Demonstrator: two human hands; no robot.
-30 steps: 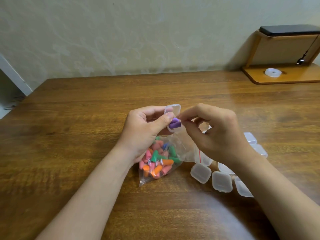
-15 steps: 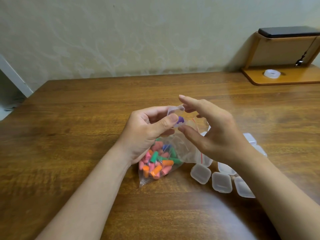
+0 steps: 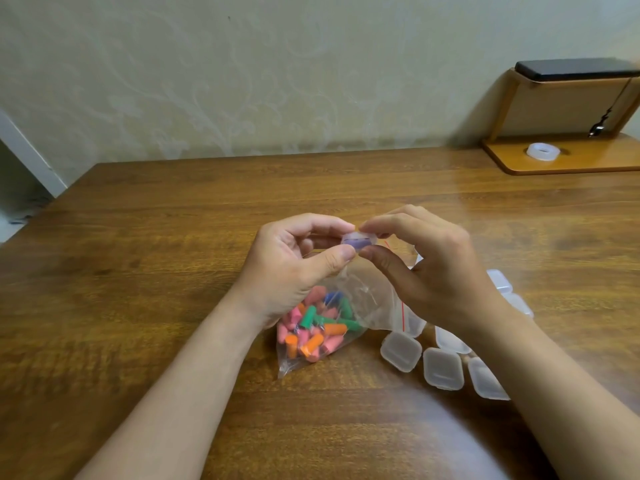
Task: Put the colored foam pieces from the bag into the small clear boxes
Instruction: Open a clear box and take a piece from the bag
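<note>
Nearest the table's (image 3: 138, 237) front edge, a zip bag (image 3: 313, 332) is lying still crowded with pink, orange and green foam pieces (image 3: 311, 327), beside a cluster of small clear boxes (image 3: 401, 351) that appear empty. Above it, the left hand (image 3: 294, 271) and right hand (image 3: 426, 268) are pinching one small box (image 3: 358, 240) holding a purple piece, seemingly pressing its lid closed. Most of the filling is remaining.
</note>
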